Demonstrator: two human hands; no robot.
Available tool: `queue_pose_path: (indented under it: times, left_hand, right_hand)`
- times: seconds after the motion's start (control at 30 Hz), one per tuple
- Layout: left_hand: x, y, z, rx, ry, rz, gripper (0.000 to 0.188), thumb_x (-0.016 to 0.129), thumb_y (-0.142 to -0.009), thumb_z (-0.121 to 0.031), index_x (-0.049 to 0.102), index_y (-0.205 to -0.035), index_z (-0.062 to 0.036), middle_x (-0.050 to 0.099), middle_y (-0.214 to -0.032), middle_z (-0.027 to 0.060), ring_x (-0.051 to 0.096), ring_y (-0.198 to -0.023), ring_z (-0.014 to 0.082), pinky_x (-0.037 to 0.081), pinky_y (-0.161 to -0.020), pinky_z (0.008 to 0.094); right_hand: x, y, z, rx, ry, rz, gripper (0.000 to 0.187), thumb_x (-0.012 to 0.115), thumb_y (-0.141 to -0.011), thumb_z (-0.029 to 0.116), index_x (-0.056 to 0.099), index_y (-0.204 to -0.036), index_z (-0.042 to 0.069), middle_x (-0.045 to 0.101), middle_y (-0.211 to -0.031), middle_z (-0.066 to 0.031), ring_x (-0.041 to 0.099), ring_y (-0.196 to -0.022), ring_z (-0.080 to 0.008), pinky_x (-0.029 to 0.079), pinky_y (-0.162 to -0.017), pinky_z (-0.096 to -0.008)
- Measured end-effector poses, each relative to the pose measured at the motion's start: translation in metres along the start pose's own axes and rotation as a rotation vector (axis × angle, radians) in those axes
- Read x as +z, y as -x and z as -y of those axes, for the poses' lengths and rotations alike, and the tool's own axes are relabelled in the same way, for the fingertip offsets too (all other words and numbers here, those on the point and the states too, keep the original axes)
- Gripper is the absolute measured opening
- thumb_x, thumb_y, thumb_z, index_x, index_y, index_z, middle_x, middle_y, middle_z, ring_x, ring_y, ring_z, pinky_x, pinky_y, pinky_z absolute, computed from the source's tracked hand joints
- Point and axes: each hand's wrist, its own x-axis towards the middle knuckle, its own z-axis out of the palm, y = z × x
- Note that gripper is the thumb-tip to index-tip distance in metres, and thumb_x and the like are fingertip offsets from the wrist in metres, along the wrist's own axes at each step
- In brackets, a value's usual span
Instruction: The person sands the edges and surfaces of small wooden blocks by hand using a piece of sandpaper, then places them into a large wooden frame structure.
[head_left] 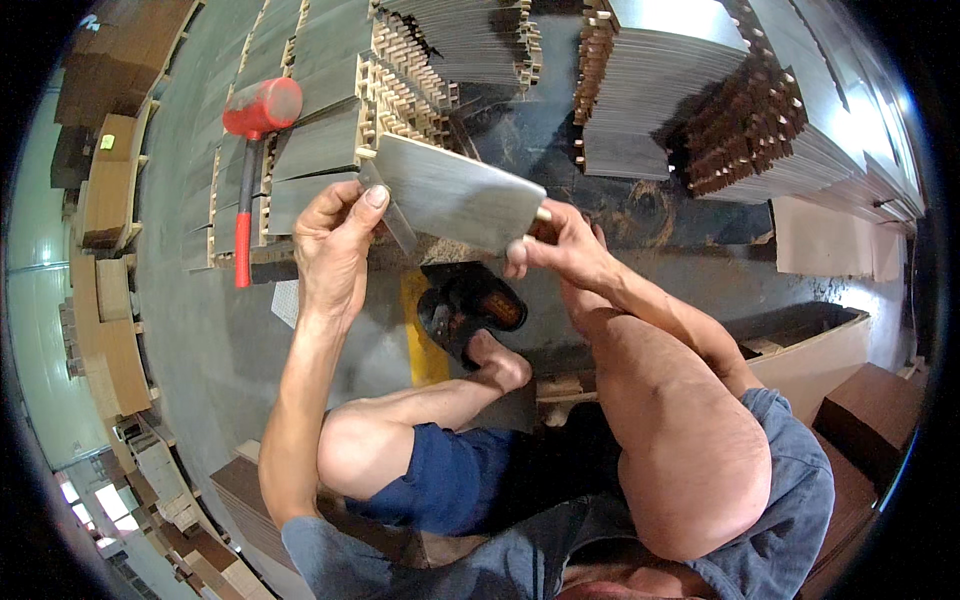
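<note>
A grey wood-grain drawer-type panel [455, 185] hangs tilted between my hands, with pale wooden dowels [543, 214] sticking out of its ends. My left hand [335, 232] pinches a narrow grey strip [398, 222] between thumb and fingers, against the panel's left end. Whether those fingers also grip the panel is hidden. My right hand [565, 243] is closed on the panel's lower right corner, beside a dowel. A mallet [262, 108] with a red head and a black-and-red handle lies on stacked panels left of my left hand.
Stacked grey panels with dowelled ends [320, 130] stand ahead on the left. More grey stacks [630, 120] and brown-edged ones [740, 130] rise at the far right. A long open box [820, 350] sits right of my knee. My foot and a black sandal [470, 310] are below.
</note>
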Motion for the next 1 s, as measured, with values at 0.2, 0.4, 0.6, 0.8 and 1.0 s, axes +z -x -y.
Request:
queue_pose_path:
  times: [0.2, 0.4, 0.6, 0.8, 1.0]
  left_hand:
    - [0.002, 0.006, -0.005, 0.006, -0.170, 0.112, 0.011, 0.075, -0.084, -0.011, 0.069, -0.089, -0.0040, 0.062, -0.077, -0.0046, 0.051, -0.070, 0.0028, 0.041, -0.065, 0.0190]
    - [0.005, 0.014, 0.001, -0.049, -0.230, 0.172, 0.015, 0.077, -0.082, -0.015, 0.068, -0.086, -0.0039, 0.061, -0.076, -0.0053, 0.049, -0.068, 0.0019, 0.039, -0.063, 0.0179]
    - [0.019, 0.010, -0.006, -0.016, -0.216, 0.178, 0.014, 0.075, -0.083, -0.013, 0.069, -0.089, -0.0019, 0.062, -0.076, -0.0051, 0.050, -0.068, 0.0021, 0.040, -0.063, 0.0180]
    - [0.014, 0.004, -0.007, 0.213, -0.589, -0.009, 0.011, 0.070, -0.086, -0.008, 0.071, -0.093, 0.0013, 0.064, -0.080, -0.0013, 0.057, -0.074, 0.0055, 0.046, -0.064, 0.0214]
    - [0.015, 0.001, -0.006, 0.448, -0.819, -0.011, 0.012, 0.070, -0.084, -0.006, 0.069, -0.092, 0.0037, 0.066, -0.089, 0.0085, 0.062, -0.075, 0.0132, 0.049, -0.064, 0.0241]
  right_hand:
    - [-0.041, 0.011, -0.026, 0.192, -0.589, 0.300, 0.078, 0.067, -0.079, 0.038, 0.040, -0.142, 0.000, 0.055, -0.130, -0.0207, 0.058, -0.114, -0.0343, 0.052, -0.091, -0.0465]
    - [0.004, -0.006, -0.006, 0.356, -0.517, 0.159, 0.085, 0.050, -0.084, 0.067, 0.040, -0.144, 0.007, 0.051, -0.136, -0.0227, 0.051, -0.124, -0.0356, 0.037, -0.104, -0.0549]
    - [0.019, -0.007, 0.009, 0.345, -0.639, 0.259, 0.071, 0.032, -0.098, 0.058, 0.039, -0.144, 0.005, 0.060, -0.122, -0.0270, 0.068, -0.096, -0.0315, 0.058, -0.081, -0.0409]
    - [0.017, -0.017, 0.005, 0.280, -0.507, 0.206, 0.073, 0.032, -0.097, 0.061, 0.040, -0.144, 0.006, 0.059, -0.121, -0.0289, 0.069, -0.091, -0.0328, 0.060, -0.073, -0.0388]
    - [0.036, -0.012, 0.026, 0.318, -0.496, 0.143, 0.070, 0.035, -0.097, 0.058, 0.041, -0.143, 0.005, 0.059, -0.120, -0.0301, 0.068, -0.093, -0.0348, 0.058, -0.077, -0.0374]
